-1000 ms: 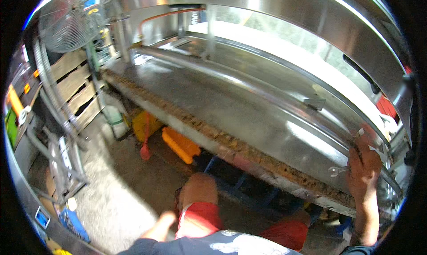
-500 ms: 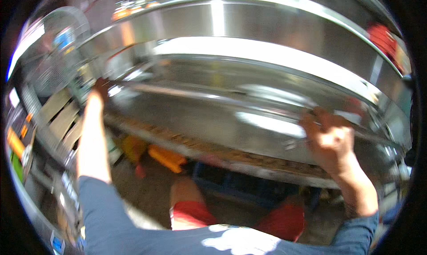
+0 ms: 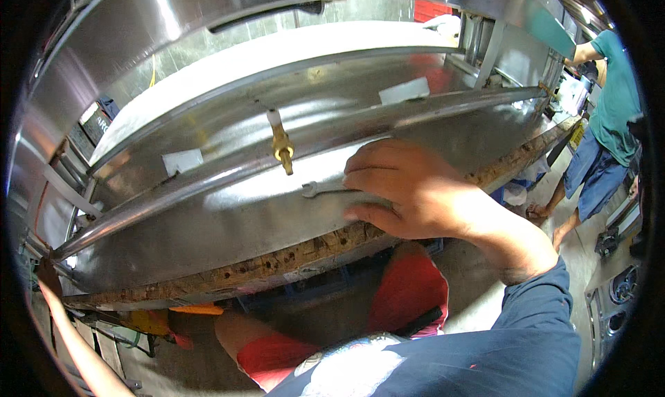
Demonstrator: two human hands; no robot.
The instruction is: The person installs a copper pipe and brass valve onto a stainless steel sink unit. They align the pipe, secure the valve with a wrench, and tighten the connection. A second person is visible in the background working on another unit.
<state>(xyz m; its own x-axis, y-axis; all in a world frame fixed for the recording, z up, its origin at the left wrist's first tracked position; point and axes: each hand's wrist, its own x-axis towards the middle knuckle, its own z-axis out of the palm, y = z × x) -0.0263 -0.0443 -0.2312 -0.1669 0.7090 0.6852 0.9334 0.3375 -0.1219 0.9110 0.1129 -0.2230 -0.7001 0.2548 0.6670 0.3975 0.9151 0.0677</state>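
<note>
A small open-ended wrench (image 3: 312, 188) lies on the metal sheet (image 3: 228, 234). My right hand (image 3: 409, 189) is over its handle, the fingers curled on it and the thumb lower down. A round steel pipe (image 3: 159, 203) runs across the sheet, with a brass fitting (image 3: 282, 147) standing out from its middle. At the pipe's left end my left hand (image 3: 47, 276) touches the corner. It is dark and close to the picture's rim, so its fingers cannot be made out.
A worn wooden edge (image 3: 235, 269) borders the sheet in front of my knees. Shiny steel panels (image 3: 104, 57) rise behind. White scraps (image 3: 405, 91) lie beyond the pipe. At the right stands a person in a green shirt (image 3: 613, 85). An orange object (image 3: 197, 310) is below the edge.
The view has swung right and become sharper. My right hand has left the pipe for the wrench nearby. My left hand stays at the pipe's left end.
</note>
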